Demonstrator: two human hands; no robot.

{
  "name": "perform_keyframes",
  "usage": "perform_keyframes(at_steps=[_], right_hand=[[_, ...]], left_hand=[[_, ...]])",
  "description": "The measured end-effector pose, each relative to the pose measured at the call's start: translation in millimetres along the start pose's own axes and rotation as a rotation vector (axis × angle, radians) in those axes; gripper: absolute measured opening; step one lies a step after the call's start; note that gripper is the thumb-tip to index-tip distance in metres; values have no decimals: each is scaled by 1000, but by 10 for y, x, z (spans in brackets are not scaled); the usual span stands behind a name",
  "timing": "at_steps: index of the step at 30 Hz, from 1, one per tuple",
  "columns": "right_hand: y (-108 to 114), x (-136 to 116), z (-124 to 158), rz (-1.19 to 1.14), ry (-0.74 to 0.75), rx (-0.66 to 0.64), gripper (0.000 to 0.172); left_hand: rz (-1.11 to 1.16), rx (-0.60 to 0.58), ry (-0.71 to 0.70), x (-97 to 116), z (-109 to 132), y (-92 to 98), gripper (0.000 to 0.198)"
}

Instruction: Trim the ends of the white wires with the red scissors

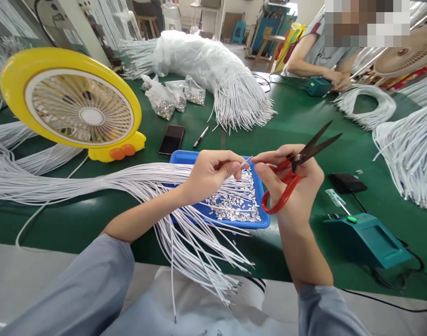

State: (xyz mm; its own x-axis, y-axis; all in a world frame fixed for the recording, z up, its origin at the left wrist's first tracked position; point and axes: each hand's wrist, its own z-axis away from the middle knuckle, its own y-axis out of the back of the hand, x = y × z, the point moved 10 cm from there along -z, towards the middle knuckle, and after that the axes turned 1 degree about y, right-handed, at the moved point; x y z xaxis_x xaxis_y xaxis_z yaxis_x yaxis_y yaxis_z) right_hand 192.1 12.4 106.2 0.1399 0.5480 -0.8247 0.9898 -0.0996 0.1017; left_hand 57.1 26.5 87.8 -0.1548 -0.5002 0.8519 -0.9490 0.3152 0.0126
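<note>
My left hand (210,175) is closed in a pinch on the end of a white cord (244,163) above a blue tray (182,157). My right hand (292,186) is closed round red-handled scissors (297,165), whose dark blades point up and right, and its fingertips touch the cord's tip. The tray holds several small silver metal tips (234,207). A thick bundle of white cords (94,182) runs from the left under my left arm and fans out over the table's front edge.
On the green table (304,126) stand a yellow fan (77,105), a phone (172,139), a pen (200,137), bags of metal tips (164,100) and a teal machine (370,235). More white cord bundles (412,154) lie around. Another person's hand (341,80) works at the far right.
</note>
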Motion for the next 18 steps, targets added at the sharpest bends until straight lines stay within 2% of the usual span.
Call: perform_keyframes(at_steps=[12, 18], right_hand=[[-14, 8, -6, -18, -21, -37, 23], [-16, -22, -17, 34, 0, -69, 30]], left_hand=[[-138, 50, -81, 46, 16, 4, 13], [-243, 75, -155, 76, 41, -3, 9]])
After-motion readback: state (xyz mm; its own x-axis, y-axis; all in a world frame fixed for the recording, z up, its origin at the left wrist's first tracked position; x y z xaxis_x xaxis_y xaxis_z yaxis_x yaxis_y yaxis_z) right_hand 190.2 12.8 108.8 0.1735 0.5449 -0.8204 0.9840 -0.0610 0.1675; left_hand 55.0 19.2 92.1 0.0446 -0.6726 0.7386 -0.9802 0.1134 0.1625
